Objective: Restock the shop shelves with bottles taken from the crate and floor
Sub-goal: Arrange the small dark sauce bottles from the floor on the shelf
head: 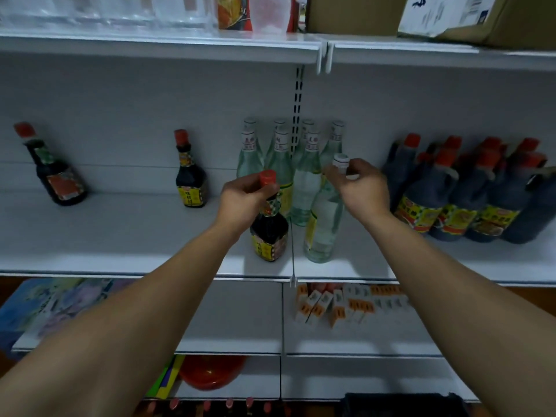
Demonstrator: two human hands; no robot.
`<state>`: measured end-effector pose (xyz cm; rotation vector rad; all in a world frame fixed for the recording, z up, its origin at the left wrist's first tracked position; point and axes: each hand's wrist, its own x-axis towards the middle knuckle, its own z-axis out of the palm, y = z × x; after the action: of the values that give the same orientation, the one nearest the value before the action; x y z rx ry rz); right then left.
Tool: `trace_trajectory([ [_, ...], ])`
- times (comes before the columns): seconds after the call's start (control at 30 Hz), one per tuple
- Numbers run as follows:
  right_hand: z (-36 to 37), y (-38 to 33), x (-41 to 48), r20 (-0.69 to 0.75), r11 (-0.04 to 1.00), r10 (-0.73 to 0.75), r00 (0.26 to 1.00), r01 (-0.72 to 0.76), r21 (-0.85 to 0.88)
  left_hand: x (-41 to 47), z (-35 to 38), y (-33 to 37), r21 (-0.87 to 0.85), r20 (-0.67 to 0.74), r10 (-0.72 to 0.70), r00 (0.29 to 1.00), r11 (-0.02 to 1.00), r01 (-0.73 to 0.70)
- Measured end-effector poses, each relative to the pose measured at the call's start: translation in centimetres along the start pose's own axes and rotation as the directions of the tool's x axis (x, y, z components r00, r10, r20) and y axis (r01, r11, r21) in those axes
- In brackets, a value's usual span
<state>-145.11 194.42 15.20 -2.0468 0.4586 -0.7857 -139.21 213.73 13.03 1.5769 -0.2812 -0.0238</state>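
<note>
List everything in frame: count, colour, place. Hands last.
small dark sauce bottles: 3, red caps; two standing apart at middle shelf left, one at front centre held by the neck
clear bottles: about 9, white caps, middle shelf centre; front one held at the cap
dark jugs: several, red caps, middle shelf right
cardboard boxes: 2, brown, top shelf right
small cartons: many, orange-white, lower shelf
red bowl: 1, bottom shelf
left hand: on sauce bottle neck
right hand: on clear bottle cap
</note>
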Motion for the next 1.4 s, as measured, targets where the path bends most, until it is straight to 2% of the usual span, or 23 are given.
trace_trajectory([
  [0.1,0.6,0.8,0.3,0.077,1.000,0.000,0.997,-0.001,0.004,0.5,0.9,-0.5,-0.039,-0.001,0.005,1.000,0.999,-0.005],
  [0.17,0.9,1.8,0.1,0.119,0.998,-0.013,0.993,0.020,-0.055,0.6,1.2,-1.1,-0.046,-0.009,0.014,1.000,0.999,-0.014],
  [0.27,1.0,3.7,-0.9,0.197,0.996,0.021,0.980,-0.004,-0.084,0.4,0.9,-3.1,0.075,0.054,0.049,0.997,0.996,-0.053],
  [0.37,0.4,5.1,-1.8,0.278,0.986,0.035,0.960,0.012,-0.164,-0.1,0.3,-5.5,0.200,0.133,-0.007,0.991,0.979,-0.020],
  [0.47,0.1,6.2,-2.6,0.340,0.984,0.033,0.940,0.030,-0.178,-0.2,0.1,-6.6,0.243,0.087,-0.024,0.996,0.970,0.003],
  [0.6,0.8,7.5,-2.4,0.277,0.990,0.039,0.960,0.000,-0.141,0.0,0.1,-7.4,0.262,0.057,-0.026,0.998,0.965,0.010],
  [0.73,1.2,8.6,-0.9,0.166,0.992,0.115,0.979,-0.106,-0.064,0.3,0.2,-7.7,0.268,0.016,-0.017,1.000,0.963,0.012],
  [1.0,1.8,10.2,2.6,0.154,0.986,0.167,0.974,-0.163,-0.039,1.4,0.6,-8.1,0.230,-0.042,-0.023,0.999,0.973,0.032],
  [1.4,4.0,10.9,4.4,0.148,0.989,0.149,0.978,-0.149,-0.013,2.3,0.5,-8.6,0.196,-0.071,-0.044,0.997,0.979,0.057],
])
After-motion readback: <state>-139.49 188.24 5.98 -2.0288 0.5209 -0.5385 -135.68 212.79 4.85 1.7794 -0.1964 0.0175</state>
